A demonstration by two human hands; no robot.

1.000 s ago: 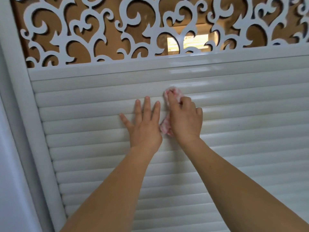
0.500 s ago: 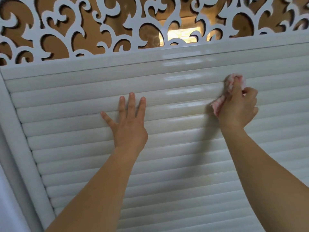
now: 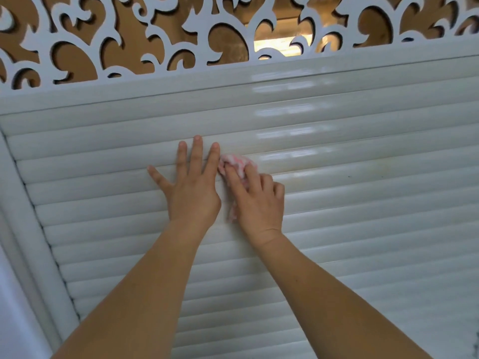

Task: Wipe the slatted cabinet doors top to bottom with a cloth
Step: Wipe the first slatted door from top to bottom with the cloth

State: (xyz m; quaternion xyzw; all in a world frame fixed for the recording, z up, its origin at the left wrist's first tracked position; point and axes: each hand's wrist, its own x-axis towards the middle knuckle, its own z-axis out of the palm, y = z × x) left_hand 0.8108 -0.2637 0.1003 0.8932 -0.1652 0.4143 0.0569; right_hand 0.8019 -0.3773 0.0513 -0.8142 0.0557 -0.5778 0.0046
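- We see the slatted door [image 3: 363, 208] filling most of the head view, its white frame [image 3: 33, 237] running down the left edge on a slant, with a pale wall strip beyond it at the far left.
- To the right of our hands the slats run on bare to the picture's edge; below our forearms more slats carry on to the bottom edge.
- Above the topmost slat sits a white scrollwork panel [image 3: 124, 35], cut through in curling shapes over a tan backing, with a bright opening showing through it near the middle.
- The slats are rounded, glossy and off-white, laid horizontally; streaks of light reflection sit on the upper ones right of centre, and we notice a faint yellowish patch and a small dark speck on the slat to the right of the cloth.
- The cloth [image 3: 238, 163] is a small pink-and-white wad, crumpled and soft, lying against the fourth or fifth slat down, with a tail of it hanging between our two hands.
- Our left hand [image 3: 193, 193] lies flat on the slats, fingers straight and spread, thumb out to the left, holding nothing.
- Our right hand [image 3: 256, 203] is just beside it, almost touching, fingers curled over the cloth and pressing it to the door.
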